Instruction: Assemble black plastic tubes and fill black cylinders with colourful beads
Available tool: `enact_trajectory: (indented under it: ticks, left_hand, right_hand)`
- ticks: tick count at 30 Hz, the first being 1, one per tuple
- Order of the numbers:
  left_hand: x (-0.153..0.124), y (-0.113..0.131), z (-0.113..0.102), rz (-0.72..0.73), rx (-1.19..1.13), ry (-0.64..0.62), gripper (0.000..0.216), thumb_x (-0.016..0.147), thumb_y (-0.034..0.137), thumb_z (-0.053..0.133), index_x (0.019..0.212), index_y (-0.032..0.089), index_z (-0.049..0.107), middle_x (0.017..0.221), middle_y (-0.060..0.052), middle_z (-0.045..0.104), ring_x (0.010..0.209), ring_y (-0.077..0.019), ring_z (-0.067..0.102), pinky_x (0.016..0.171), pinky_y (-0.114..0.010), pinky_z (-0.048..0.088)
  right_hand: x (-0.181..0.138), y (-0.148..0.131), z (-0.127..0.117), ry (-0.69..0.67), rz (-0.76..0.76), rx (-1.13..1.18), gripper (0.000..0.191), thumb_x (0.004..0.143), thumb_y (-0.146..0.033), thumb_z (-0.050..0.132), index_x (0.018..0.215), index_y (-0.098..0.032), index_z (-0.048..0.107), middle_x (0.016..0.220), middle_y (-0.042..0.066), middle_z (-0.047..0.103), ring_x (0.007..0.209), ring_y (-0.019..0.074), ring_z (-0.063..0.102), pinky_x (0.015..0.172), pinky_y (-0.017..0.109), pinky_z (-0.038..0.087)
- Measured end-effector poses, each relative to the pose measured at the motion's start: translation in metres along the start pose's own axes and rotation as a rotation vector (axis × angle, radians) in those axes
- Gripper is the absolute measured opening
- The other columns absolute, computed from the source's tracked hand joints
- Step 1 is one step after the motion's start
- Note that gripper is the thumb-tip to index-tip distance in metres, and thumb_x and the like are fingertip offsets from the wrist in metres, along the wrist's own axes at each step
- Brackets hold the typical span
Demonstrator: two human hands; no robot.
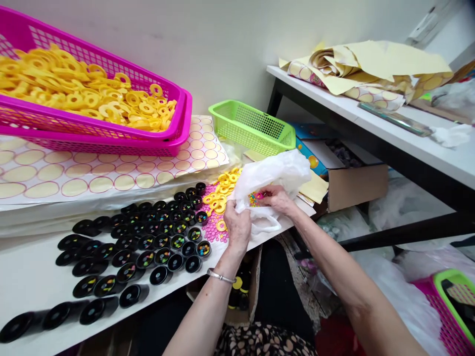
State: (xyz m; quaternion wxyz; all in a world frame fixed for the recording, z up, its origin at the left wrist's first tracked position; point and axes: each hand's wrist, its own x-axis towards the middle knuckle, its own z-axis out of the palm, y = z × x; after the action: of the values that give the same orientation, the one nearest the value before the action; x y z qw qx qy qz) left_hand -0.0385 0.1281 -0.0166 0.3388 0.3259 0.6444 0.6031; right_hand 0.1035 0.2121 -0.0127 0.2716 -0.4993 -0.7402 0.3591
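A white plastic bag [272, 170] lies at the right end of the table, its mouth held apart. My left hand [237, 225] is closed on the near left edge of the bag. Inside the opening are small multicoloured beads [254, 199]. My right hand [276, 199] reaches into the mouth with its fingers pinched around a small pink thing [260, 196], whose kind I cannot make out. Left of the bag lie yellow rings [219, 195] and flat pink pieces [213, 228]. Many small black cups [163, 255] stand in rows; several hold coloured beads.
A magenta basket [181, 121] of yellow rings rests on circle-printed sheets [122, 183] at the left. Behind the bag is a green basket [256, 141]. A cardboard box [352, 188] stands under the white shelf [401, 133], which carries crumpled sticker sheets [382, 64].
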Motion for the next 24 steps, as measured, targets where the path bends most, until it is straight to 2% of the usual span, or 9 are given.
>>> enact_trajectory:
  ticks: [3,6,9,12,15,18,24]
  left_hand:
    - [0.004,-0.006,0.003,-0.075,-0.061,-0.06,0.031,0.054,0.015,0.057,0.085,0.018,0.062,0.078,0.0,0.063,0.073,-0.0175,0.058,0.064,-0.026,0.044]
    - [0.011,-0.01,0.008,-0.171,-0.144,-0.158,0.028,0.056,0.019,0.056,0.082,0.015,0.065,0.071,-0.003,0.064,0.064,-0.018,0.058,0.058,-0.027,0.044]
    - [0.013,-0.011,0.011,-0.189,-0.185,-0.175,0.026,0.057,0.019,0.053,0.079,0.014,0.065,0.067,-0.002,0.063,0.058,-0.0163,0.057,0.054,-0.026,0.043]
    - [0.009,-0.012,0.008,-0.184,-0.204,-0.134,0.026,0.058,0.02,0.052,0.081,0.014,0.063,0.068,-0.001,0.062,0.059,-0.015,0.056,0.054,-0.024,0.043]
    - [0.003,-0.016,0.005,-0.172,-0.202,-0.097,0.026,0.059,0.02,0.054,0.083,0.015,0.063,0.07,-0.001,0.062,0.061,-0.0148,0.056,0.055,-0.023,0.042]
    - [-0.001,-0.018,0.004,-0.158,-0.179,-0.087,0.023,0.059,0.022,0.058,0.08,0.015,0.063,0.067,0.0,0.061,0.063,-0.015,0.054,0.056,-0.024,0.042]
    - [-0.007,-0.006,0.0,-0.126,-0.133,-0.082,0.013,0.065,0.027,0.063,0.064,0.018,0.056,0.062,0.0,0.056,0.065,-0.0158,0.051,0.058,-0.025,0.042]
  right_hand:
    - [0.001,-0.004,0.0,0.028,0.009,-0.099,0.012,0.069,-0.023,0.058,0.072,-0.014,0.065,0.073,0.003,0.063,0.072,0.0153,0.053,0.067,0.026,0.041]
    - [0.005,-0.008,0.0,0.028,0.017,-0.162,0.004,0.064,-0.017,0.059,0.064,-0.015,0.063,0.077,0.005,0.063,0.077,0.0171,0.054,0.07,0.027,0.039]
    - [0.009,-0.009,0.002,0.006,0.025,-0.16,0.002,0.06,-0.014,0.061,0.061,-0.015,0.062,0.078,0.005,0.063,0.078,0.018,0.055,0.072,0.028,0.04]
    - [0.008,-0.007,0.006,-0.02,0.034,-0.097,0.014,0.062,-0.017,0.061,0.074,-0.015,0.066,0.077,0.003,0.065,0.076,0.0172,0.057,0.071,0.028,0.044]
    - [-0.002,-0.011,0.008,-0.022,0.052,0.181,0.025,0.063,-0.025,0.066,0.085,-0.013,0.068,0.079,0.004,0.068,0.074,0.0172,0.06,0.071,0.031,0.048]
    - [-0.017,-0.03,0.004,-0.02,0.038,0.467,0.03,0.057,-0.029,0.077,0.082,-0.015,0.069,0.079,0.003,0.068,0.074,0.017,0.061,0.072,0.032,0.049]
    - [-0.049,-0.09,0.01,-0.125,-0.209,0.453,0.018,0.065,-0.028,0.077,0.078,-0.019,0.069,0.078,0.001,0.065,0.078,0.0154,0.059,0.077,0.031,0.048]
